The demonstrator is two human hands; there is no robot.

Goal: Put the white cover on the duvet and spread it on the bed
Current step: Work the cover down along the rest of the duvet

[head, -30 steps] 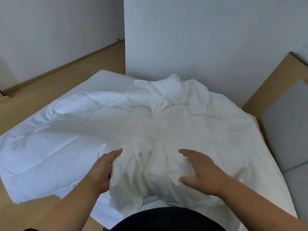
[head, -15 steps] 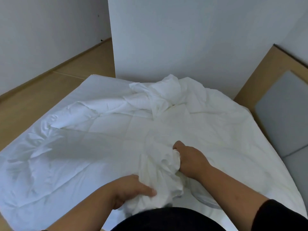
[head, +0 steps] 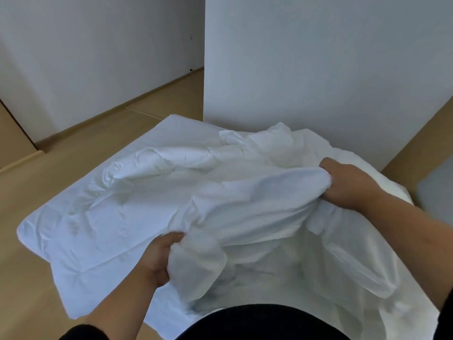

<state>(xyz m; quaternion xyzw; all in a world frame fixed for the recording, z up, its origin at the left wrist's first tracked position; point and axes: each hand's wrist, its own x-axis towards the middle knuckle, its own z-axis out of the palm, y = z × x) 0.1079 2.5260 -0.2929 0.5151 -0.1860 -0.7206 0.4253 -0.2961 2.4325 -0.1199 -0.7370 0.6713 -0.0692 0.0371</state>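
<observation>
Both hands are gripping bunched folds of the white cover (head: 257, 200): the left hand (head: 159, 256) is clutching it at lower centre, the right hand (head: 348, 185) at centre right, stretching it above the duvet (head: 98, 217) lying across the frame's middle.

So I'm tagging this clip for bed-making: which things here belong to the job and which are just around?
Part of the job:
- white cover, bunched and lifted
- duvet, spread flat underneath
- left hand, gripping the cover
- right hand, gripping the cover

Just around:
- wooden floor
- white wall
- grey panel at right
</observation>
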